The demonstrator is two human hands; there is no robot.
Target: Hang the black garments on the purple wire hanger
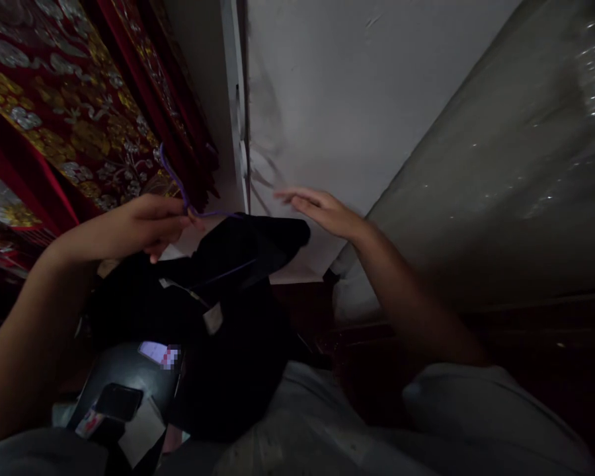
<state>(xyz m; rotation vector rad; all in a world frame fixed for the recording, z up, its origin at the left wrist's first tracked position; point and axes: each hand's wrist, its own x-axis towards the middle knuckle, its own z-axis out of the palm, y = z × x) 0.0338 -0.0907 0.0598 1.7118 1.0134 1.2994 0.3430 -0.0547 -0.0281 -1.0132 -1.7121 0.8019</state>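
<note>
My left hand [139,228], on the left, pinches a purple cord [176,177] between thumb and fingers. One end of the cord sticks up above the hand, and the other runs right to the black cloth [248,248]. The cloth lies bunched over my lap, and its folds are hard to make out in the dim light. A small whitish tag [212,318] lies on it, with a thin purple line of cord nearby. Just above the cloth's right tip is my right hand [322,210], fingers stretched out and slightly blurred, holding nothing I can see.
Red fabric with gold and silver sequins [89,125] hangs at the left. Ahead stands a pale wall [347,86]; a large plastic-wrapped object [500,198] leans at the right. At lower left, a dark surface [143,380] bears a lit screen [153,352], a phone [119,402] and paper [143,430].
</note>
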